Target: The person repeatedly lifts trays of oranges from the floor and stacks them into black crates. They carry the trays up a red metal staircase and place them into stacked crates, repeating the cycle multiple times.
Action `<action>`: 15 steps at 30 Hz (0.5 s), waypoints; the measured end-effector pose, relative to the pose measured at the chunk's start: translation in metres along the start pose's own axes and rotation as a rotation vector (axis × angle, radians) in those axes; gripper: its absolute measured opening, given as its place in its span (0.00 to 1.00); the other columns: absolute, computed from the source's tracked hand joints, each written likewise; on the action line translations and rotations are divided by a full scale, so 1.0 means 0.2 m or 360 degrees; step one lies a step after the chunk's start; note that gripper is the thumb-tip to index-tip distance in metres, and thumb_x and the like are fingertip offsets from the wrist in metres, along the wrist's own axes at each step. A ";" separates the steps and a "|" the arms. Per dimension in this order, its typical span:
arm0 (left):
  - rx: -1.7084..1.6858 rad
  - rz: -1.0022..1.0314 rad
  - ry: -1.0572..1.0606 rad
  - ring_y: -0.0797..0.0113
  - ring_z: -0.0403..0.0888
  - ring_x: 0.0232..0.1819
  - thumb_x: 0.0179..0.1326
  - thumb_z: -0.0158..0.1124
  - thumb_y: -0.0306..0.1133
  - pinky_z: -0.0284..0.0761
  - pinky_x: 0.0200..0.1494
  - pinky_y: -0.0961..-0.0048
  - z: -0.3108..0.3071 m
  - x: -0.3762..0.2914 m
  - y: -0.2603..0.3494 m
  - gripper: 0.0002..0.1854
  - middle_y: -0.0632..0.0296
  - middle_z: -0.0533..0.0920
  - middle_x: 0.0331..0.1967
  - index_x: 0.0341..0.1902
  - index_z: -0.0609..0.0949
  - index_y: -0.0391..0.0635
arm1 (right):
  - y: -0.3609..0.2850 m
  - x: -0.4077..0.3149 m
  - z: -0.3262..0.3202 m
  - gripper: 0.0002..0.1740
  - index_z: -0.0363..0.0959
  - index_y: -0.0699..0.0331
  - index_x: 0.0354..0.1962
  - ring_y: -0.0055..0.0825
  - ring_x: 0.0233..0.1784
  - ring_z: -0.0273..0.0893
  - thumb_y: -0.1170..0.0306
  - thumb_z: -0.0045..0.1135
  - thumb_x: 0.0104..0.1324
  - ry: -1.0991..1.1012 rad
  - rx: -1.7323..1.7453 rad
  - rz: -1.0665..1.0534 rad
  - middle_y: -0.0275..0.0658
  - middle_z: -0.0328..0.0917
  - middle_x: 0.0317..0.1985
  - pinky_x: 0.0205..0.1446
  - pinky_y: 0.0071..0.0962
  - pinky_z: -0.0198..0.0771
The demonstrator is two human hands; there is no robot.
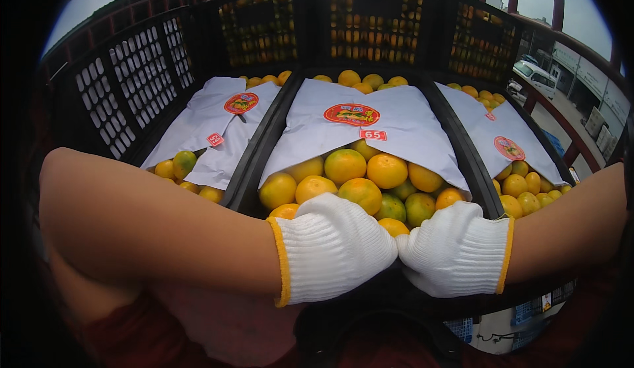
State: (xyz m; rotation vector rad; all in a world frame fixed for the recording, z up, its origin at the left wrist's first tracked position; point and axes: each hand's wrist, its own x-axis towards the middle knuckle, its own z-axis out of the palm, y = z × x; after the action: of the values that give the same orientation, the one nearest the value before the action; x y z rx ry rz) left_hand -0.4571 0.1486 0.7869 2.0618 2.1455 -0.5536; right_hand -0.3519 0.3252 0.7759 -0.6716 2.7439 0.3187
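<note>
White knitted gloves with yellow cuffs cover both my hands. My left hand (pixel 342 246) and my right hand (pixel 453 249) meet at the near edge of the middle crate, knuckles touching, with fingers curled down. Whether the fingers grip the crate's rim is hidden. Just beyond them lie yellow-orange and greenish mandarins (pixel 360 196) in the black plastic crate (pixel 256 170). A white paper sheet (pixel 317 120) with a red oval sticker (pixel 351 115) and a small red number label (pixel 373 135) covers the crate's middle; more mandarins show at its far end.
Similar paper-covered crates of mandarins stand left (pixel 184 130) and right (pixel 475 110). Stacked black slatted crates (pixel 376 26) rise behind, and an upright crate wall (pixel 133 85) at left. Red metal railings (pixel 569 36) run along the right; beyond are a white van (pixel 537 78) and buildings.
</note>
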 end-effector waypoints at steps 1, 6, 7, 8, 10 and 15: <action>-0.0069 -0.0042 -0.0159 0.58 0.85 0.31 0.61 0.58 0.33 0.76 0.23 0.58 0.01 0.01 0.01 0.13 0.57 0.83 0.32 0.49 0.78 0.48 | 0.00 0.01 0.00 0.18 0.70 0.60 0.50 0.35 0.24 0.80 0.60 0.49 0.67 -0.0082 0.0009 -0.0041 0.40 0.78 0.27 0.17 0.37 0.73; -0.0320 0.0212 -0.0144 0.58 0.85 0.27 0.65 0.53 0.34 0.77 0.19 0.54 0.00 0.07 0.01 0.17 0.57 0.83 0.29 0.57 0.74 0.51 | 0.01 -0.01 0.01 0.17 0.71 0.52 0.48 0.36 0.18 0.79 0.56 0.52 0.65 0.0059 0.0178 -0.0202 0.38 0.77 0.21 0.16 0.39 0.72; -0.0372 0.0234 -0.0202 0.58 0.85 0.26 0.65 0.53 0.34 0.77 0.19 0.54 -0.01 0.07 0.00 0.18 0.57 0.83 0.29 0.58 0.74 0.51 | 0.01 -0.01 0.00 0.16 0.71 0.52 0.47 0.36 0.18 0.78 0.56 0.53 0.64 -0.0059 0.0253 -0.0198 0.38 0.76 0.20 0.16 0.39 0.72; -0.0403 0.0304 -0.0414 0.57 0.85 0.26 0.62 0.56 0.33 0.76 0.18 0.53 -0.03 0.09 0.01 0.14 0.56 0.83 0.27 0.52 0.78 0.49 | 0.01 -0.03 0.00 0.16 0.72 0.52 0.45 0.36 0.17 0.78 0.55 0.53 0.64 0.0068 0.0198 -0.0226 0.37 0.76 0.19 0.16 0.39 0.72; -0.0271 0.0256 -0.0509 0.56 0.85 0.27 0.60 0.57 0.31 0.76 0.17 0.53 -0.07 0.08 0.00 0.11 0.56 0.83 0.26 0.46 0.80 0.48 | 0.02 -0.04 -0.02 0.15 0.72 0.53 0.43 0.36 0.16 0.78 0.55 0.54 0.63 0.0027 0.0293 -0.0181 0.38 0.75 0.18 0.15 0.39 0.72; -0.0166 0.0172 -0.0306 0.56 0.87 0.37 0.55 0.64 0.31 0.80 0.28 0.58 -0.15 0.03 -0.02 0.12 0.54 0.85 0.33 0.44 0.83 0.45 | 0.01 -0.01 -0.06 0.13 0.73 0.56 0.40 0.37 0.18 0.79 0.59 0.54 0.64 -0.0185 0.0477 -0.0031 0.38 0.76 0.19 0.18 0.38 0.73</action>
State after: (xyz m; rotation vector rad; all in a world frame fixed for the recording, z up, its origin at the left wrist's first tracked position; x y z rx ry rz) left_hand -0.4557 0.1648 0.8126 1.9680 1.9030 -0.5868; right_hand -0.3543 0.3244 0.7883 -0.5789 2.5964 -0.0569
